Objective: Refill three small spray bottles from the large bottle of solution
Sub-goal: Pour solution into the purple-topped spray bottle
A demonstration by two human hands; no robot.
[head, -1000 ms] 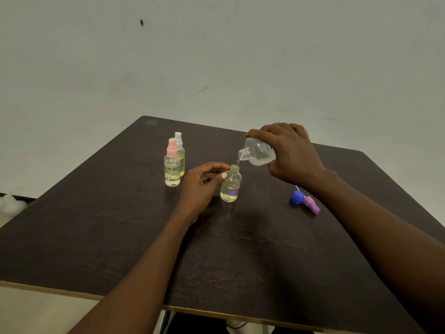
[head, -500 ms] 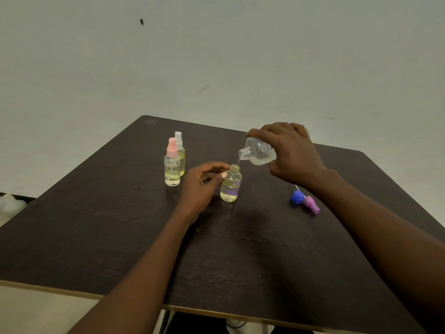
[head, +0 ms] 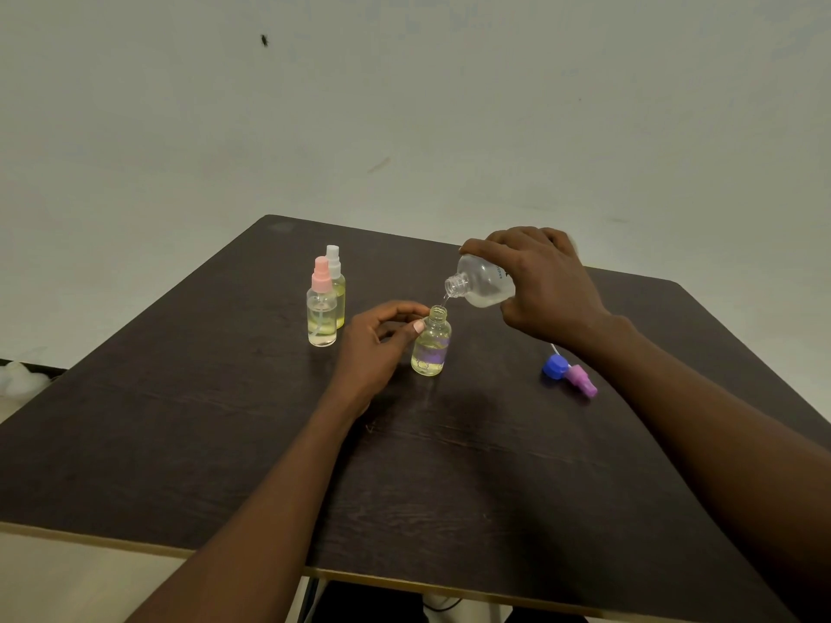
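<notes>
**Pour goes on, hardly anything shifted**

Since half a second ago both hands and the tilted bottle have kept their places; only the view has drifted a touch.

On the dark table (head: 225, 442), the left hand (head: 377, 348) pinches the neck of the open small bottle (head: 431, 348) between thumb and forefinger. This bottle stands upright near the table's middle, with yellowish liquid and a purple band. At its 4 o'clock lie a blue cap (head: 555, 367) and a purple spray head (head: 582, 382), touching. At its 1 o'clock the right hand (head: 548, 285) grips the large bottle (head: 483, 285), mouth tipped down just above the small one's opening. At 10 o'clock stand the pink-capped bottle (head: 322, 312) and, behind it, the white-capped bottle (head: 338, 285).

The right hand covers the large bottle's base, its print is unreadable, and the stream is barely visible.
</notes>
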